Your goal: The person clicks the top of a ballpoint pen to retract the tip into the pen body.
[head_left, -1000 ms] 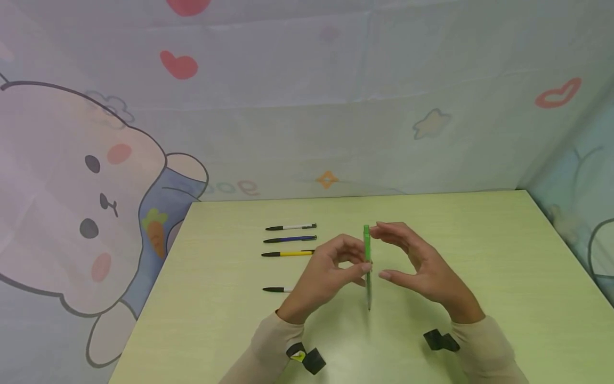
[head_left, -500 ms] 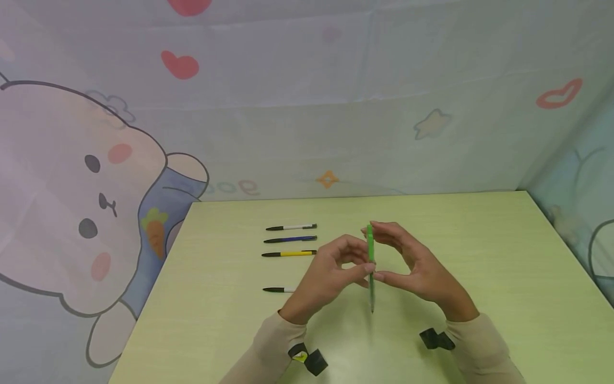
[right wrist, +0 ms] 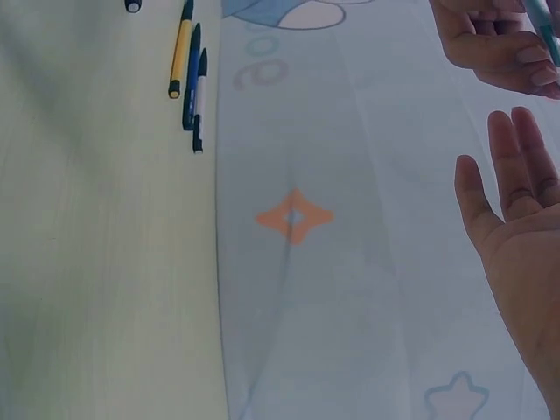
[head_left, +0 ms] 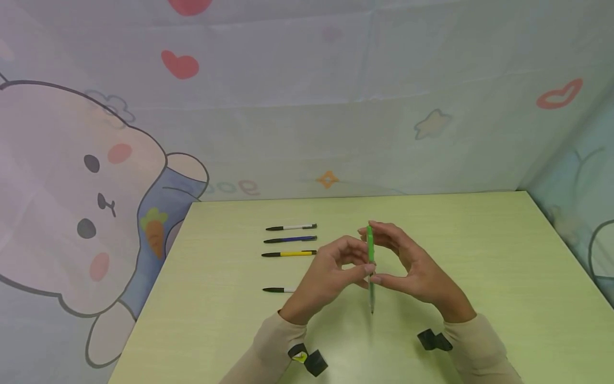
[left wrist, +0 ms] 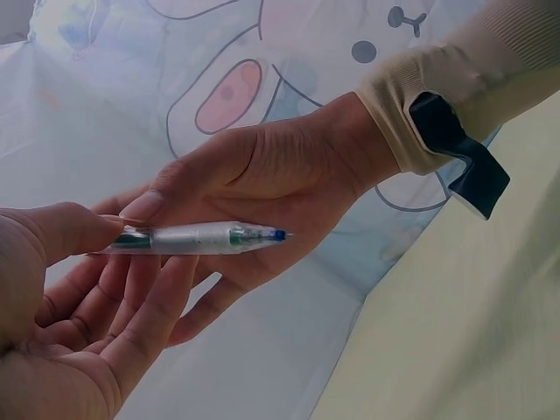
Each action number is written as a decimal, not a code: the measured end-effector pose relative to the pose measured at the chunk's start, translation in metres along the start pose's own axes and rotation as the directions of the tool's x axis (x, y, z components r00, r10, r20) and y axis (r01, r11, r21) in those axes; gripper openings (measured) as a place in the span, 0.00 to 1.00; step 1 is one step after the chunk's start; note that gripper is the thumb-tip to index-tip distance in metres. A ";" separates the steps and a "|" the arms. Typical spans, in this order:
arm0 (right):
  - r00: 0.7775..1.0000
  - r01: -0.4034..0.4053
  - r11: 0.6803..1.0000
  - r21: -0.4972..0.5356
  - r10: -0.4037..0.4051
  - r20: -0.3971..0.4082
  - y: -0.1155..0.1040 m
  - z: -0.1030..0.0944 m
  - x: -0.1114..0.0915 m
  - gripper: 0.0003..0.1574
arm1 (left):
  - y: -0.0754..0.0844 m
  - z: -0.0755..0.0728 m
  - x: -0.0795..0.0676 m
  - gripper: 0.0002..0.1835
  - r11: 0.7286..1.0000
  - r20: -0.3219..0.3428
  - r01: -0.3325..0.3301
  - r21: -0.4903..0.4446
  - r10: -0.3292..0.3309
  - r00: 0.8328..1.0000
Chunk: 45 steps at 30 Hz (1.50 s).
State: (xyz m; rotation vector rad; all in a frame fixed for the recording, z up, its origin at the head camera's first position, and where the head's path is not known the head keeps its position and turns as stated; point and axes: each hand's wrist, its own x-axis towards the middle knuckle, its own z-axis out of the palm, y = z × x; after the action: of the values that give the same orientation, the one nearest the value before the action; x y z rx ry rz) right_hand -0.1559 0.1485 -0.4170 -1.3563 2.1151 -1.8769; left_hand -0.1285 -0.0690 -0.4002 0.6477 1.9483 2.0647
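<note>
My left hand (head_left: 336, 269) pinches a green pen with a clear lower barrel (head_left: 371, 245) between thumb and fingers. The pen stands almost upright over the table, its point downward. In the left wrist view the pen's translucent barrel (left wrist: 192, 238) shows a bluish tip, with the point out. Opposite is my right hand (head_left: 419, 269), spread in a loose arc with its thumb tip at the pen's middle, beside the left thumb, and its fingertips by the green top. In the right wrist view, fingers of the right hand (right wrist: 521, 227) look extended.
On the light table (head_left: 216, 320) left of the hands lie a white pen (head_left: 291, 228), a blue pen (head_left: 290, 239) and a yellow pen (head_left: 289, 254), all with black ends. Nearer, another black-and-white pen (head_left: 275, 290) is partly hidden by the left hand. A printed cloth (head_left: 288, 133) hangs behind.
My right hand has moved left, closing the gap until its thumb tip is at the pen. The left hand and the green pen have shifted slightly right.
</note>
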 end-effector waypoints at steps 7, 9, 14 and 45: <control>1.000 -0.004 1.000 0.006 0.004 0.003 0.001 0.002 0.000 0.56 | 0.002 -0.001 0.000 0.13 1.000 -0.009 0.018 -0.017 -0.019 1.000; 1.000 -0.004 1.000 0.009 0.004 0.001 0.001 0.002 0.000 0.55 | 0.003 -0.001 0.000 0.12 1.000 -0.010 0.021 -0.021 -0.021 1.000; 1.000 0.012 0.999 0.031 -0.012 -0.001 0.003 0.003 0.001 0.55 | 0.003 -0.001 0.000 0.12 0.999 -0.010 0.020 -0.032 -0.021 1.000; 0.999 0.036 0.999 0.025 -0.035 -0.041 0.002 0.001 -0.003 0.61 | 0.001 -0.010 -0.005 0.13 0.999 0.006 0.042 0.020 -0.042 0.999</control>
State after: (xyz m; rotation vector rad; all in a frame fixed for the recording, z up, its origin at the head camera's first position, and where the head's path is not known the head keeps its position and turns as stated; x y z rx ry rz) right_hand -0.1544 0.1496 -0.4201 -1.3721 2.0915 -1.9540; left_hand -0.1285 -0.0802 -0.4006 0.6114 1.9646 2.0184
